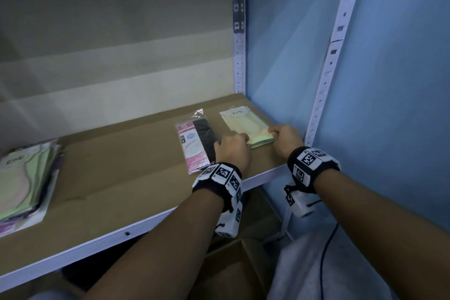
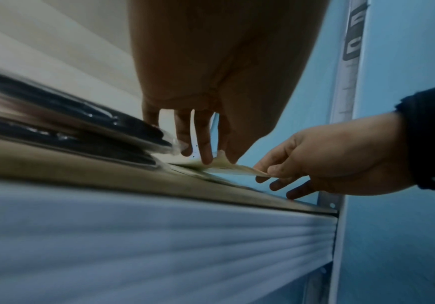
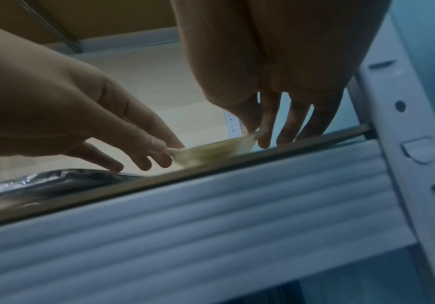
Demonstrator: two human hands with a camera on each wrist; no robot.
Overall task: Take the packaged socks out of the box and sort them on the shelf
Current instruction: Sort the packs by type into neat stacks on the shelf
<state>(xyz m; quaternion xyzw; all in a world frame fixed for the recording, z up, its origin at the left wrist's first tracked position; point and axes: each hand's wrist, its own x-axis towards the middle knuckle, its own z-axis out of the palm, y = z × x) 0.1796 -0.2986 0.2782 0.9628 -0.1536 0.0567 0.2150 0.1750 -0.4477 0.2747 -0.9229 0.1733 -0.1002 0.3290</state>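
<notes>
— At the right end of the brown cardboard-lined shelf, what did the hands have?
— The left hand and the right hand each pinched a near corner of the pale yellow plastic-wrapped sock packet, which lay on the board.
— Anything beside it?
— A pink-and-black sock packet just left; a stack of packets lay well apart at the far left.

My left hand covers the near corner of the black sock pack. The stack of packs is cut by the frame's left edge, and the box hides behind my forearms.
</notes>
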